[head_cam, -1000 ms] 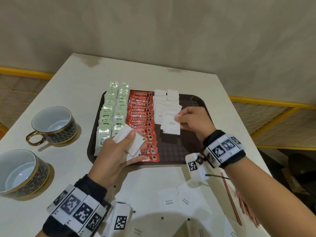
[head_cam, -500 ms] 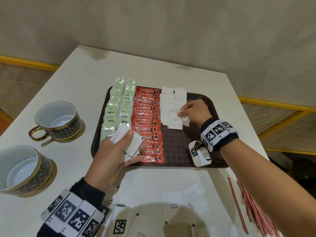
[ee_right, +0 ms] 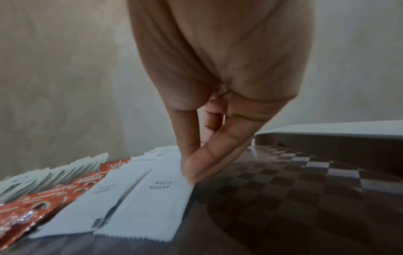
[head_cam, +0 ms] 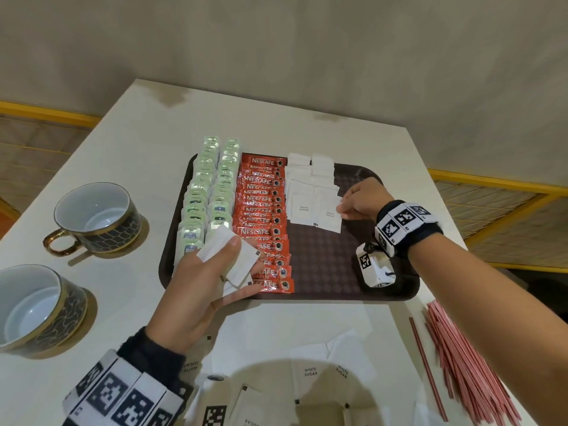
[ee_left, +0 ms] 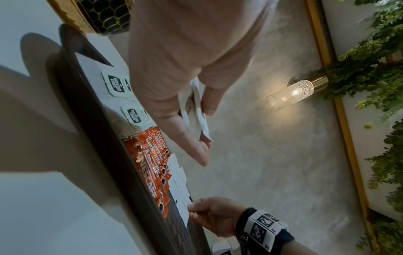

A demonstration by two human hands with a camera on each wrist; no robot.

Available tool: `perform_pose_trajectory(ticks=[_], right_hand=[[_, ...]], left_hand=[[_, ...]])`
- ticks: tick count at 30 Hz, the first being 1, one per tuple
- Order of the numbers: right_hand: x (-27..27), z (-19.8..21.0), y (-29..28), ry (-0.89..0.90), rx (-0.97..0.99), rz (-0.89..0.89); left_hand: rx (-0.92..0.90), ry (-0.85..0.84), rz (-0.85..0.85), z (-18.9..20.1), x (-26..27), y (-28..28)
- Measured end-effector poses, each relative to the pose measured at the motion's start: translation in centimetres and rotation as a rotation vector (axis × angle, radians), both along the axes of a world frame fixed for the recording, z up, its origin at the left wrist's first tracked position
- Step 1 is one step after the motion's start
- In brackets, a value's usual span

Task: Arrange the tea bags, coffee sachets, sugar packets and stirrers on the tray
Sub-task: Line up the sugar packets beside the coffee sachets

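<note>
Two white sugar rows on tray [head_cam: 344, 281], right of coffee sachets [head_cam: 264, 222]. Right hand [head_cam: 362, 201] pinches packet [head_cam: 330, 215] at its right edge, long axis down the row. Left hand [head_cam: 199, 290] grips spare packets [head_cam: 233, 256], nearer.

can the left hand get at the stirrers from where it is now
Probably not easily: the left hand already holds sugar packets, and the stirrers lie off the tray, beyond the right arm.

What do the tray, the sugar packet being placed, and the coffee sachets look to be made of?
Tray: likely moulded plastic, dark brown, glossy checkered texture.
Sugar packet: matte white paper, serrated edge, pinched by the right hand.
Coffee sachets: glossy red foil-like film, crinkled and glinting.
</note>
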State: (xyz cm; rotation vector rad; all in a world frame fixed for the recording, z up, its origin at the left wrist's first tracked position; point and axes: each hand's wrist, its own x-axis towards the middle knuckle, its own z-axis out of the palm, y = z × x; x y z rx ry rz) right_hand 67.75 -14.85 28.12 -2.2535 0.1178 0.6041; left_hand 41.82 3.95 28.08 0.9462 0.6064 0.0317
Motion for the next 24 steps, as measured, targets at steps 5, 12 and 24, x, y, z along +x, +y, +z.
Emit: perform_pose_trajectory(ticks=[5, 12, 24], right_hand=[[-0.4, 0.4, 0.3, -0.12, -0.096, 0.039], [-9.9, 6.3, 2.2, -0.141, 0.292, 0.307], [-13.4, 7.5, -2.0, -0.255, 0.392, 0.161]], left_hand=[[-0.171, -0.007, 0.008, 1.0, 0.3, 0.1], [-0.275, -0.08, -0.177, 3.8, 0.8, -0.7], [0.029, 0.008, -0.404, 5.8, 1.5, -1.3]])
